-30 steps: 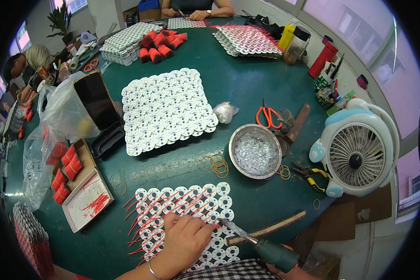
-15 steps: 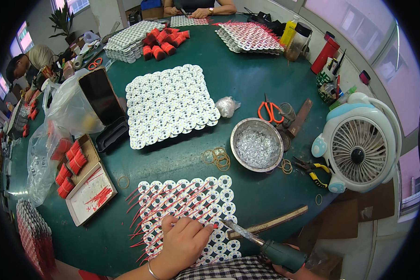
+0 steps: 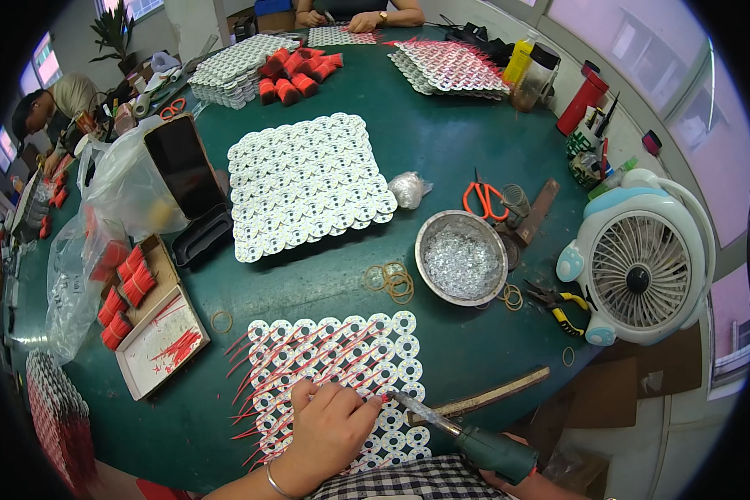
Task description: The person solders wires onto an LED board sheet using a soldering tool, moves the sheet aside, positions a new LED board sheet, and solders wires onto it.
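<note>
A panel of round white circuit boards lies before me, with thin red wires slanting across much of it. My left hand rests on the panel, fingers closed in a pinch on a red wire whose end meets one of the round boards. From the lower right comes a soldering iron with a green handle. Its tip touches or nearly touches the board beside my left fingertips. My right hand is wrapped round the handle and mostly hidden behind it.
A metal bowl of silvery scraps, rubber bands and a wooden strip lie nearby. Pliers and a fan stand right. At left are a box of red wires and a phone. Stacked panels sit beyond; co-workers work farther off.
The soldering iron has shifted slightly left, its tip closer to my left fingertips. My left hand stays almost in place, and the whole view has moved a little.
</note>
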The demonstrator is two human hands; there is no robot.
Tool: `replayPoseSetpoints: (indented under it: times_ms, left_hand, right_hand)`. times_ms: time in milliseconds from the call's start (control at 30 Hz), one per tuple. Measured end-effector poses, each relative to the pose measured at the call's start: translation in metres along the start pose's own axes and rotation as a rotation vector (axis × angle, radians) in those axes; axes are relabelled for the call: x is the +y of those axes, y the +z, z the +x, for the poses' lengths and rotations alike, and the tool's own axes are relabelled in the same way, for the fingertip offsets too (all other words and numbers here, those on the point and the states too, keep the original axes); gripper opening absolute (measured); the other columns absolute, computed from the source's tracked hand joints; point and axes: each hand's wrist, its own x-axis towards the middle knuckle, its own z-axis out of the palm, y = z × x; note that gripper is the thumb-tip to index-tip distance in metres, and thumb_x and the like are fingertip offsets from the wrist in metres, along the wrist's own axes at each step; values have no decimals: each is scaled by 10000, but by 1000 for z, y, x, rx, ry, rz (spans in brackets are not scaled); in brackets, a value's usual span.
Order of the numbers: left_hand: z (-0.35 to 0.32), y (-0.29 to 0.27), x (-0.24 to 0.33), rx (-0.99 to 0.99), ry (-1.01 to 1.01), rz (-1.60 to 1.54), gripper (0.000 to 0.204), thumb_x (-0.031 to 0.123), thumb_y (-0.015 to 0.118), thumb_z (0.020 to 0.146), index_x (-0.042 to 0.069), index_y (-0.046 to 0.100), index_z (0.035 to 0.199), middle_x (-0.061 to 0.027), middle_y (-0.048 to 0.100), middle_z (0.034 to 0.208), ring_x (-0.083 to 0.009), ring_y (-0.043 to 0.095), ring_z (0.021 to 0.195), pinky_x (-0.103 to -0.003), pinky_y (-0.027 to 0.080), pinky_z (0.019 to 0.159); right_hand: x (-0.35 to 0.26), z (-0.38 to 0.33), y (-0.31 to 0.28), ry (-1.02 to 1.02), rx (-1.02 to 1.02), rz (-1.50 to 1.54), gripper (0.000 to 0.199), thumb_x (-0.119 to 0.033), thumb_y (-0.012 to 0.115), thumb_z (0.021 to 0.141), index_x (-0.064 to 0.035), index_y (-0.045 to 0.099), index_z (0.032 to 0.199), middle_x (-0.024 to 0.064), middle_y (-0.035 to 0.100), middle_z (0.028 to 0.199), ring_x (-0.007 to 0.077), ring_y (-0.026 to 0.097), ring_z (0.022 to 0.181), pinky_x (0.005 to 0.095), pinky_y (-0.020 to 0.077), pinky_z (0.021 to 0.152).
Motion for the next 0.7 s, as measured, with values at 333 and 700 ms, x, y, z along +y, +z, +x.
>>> replayPoseSetpoints:
  times_ms: [333, 700]
  left_hand:
    - [1, 0, 1, 4, -9, 5, 105, 141, 638, 735, 172, 667, 831, 50, 492, 684, -129, 504, 695, -363, 304, 743]
    - [-6, -34, -2, -150, -34, 97, 144, 149, 598, 753, 160, 671, 877, 40, 535, 742, -134, 511, 722, -351, 315, 769]
  right_hand:
    - [-15, -4, -4, 266, 3, 75, 306, -110, 642, 822, 5, 581, 1099, 125, 654, 991, 184, 646, 892, 290, 507, 780]
    - [13, -21, -37, -144, -69, -512, 306, -191, 633, 842, 10, 593, 1069, 100, 668, 835, 159, 660, 801, 284, 520, 703]
